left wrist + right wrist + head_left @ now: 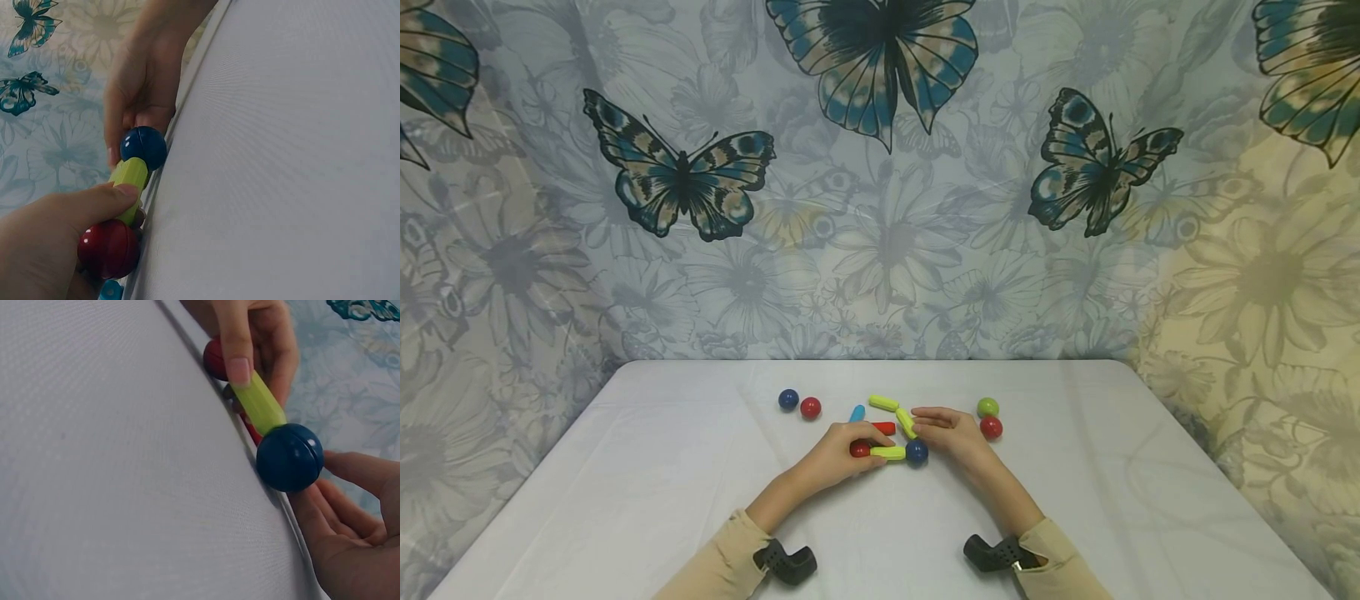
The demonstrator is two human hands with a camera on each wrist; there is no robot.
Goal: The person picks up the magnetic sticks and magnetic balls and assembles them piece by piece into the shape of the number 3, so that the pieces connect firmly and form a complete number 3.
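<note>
My left hand [838, 450] grips a yellow-green stick [887, 453] near its red-ball end, the thumb lying along the stick in the left wrist view. The dark red ball [109, 249] sits at that end and a blue ball [290, 457] at the other. Just behind the blue ball, my right hand [955, 433] has its thumb and fingertips beside a second yellow-green stick [906, 422]. The blue ball hides the fingertips in the right wrist view, so whether they pinch that stick is unclear.
Another yellow-green stick [883, 402], a red stick [884, 428] and a light blue stick [857, 413] lie beyond the hands. Blue [788, 400] and red [810, 407] balls rest back left; green [988, 407] and red [991, 428] balls rest at right on the white table [625, 500].
</note>
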